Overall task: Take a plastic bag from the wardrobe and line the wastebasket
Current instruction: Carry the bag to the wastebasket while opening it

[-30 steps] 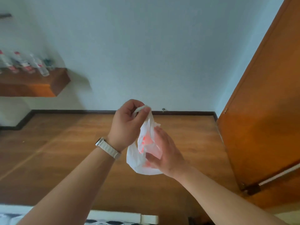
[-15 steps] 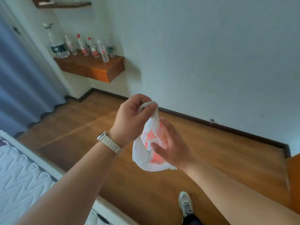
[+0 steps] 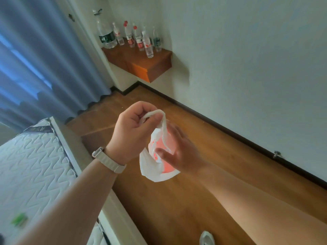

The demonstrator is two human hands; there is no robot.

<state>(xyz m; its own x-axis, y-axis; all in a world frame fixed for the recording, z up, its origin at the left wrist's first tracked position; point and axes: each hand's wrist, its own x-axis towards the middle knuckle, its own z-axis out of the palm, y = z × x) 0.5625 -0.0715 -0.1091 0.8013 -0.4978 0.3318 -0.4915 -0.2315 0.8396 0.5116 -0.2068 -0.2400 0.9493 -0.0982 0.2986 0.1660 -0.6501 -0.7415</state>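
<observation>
Bag point(image 3: 150, 167) hangs over wooden floor point(image 3: 221, 156) beside mattress point(image 3: 35, 165).

- The left hand point(image 3: 134, 131), a watch point(image 3: 109, 160) on its wrist, pinches the twisted top of a white plastic bag point(image 3: 150, 171) above the wooden floor point(image 3: 177, 209)
- The right hand point(image 3: 180, 154) pinches the bag lower down, thumb in front, fingers behind
- Bottles point(image 3: 135, 38) stand on a wall shelf point(image 3: 155, 66) beside a blue curtain point(image 3: 35, 59)

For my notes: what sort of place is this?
Most likely a bedroom, perhaps a hotel room: a quilted mattress lies at the left, blue curtains hang behind it, and water bottles stand on a wall-mounted wooden shelf.
</observation>
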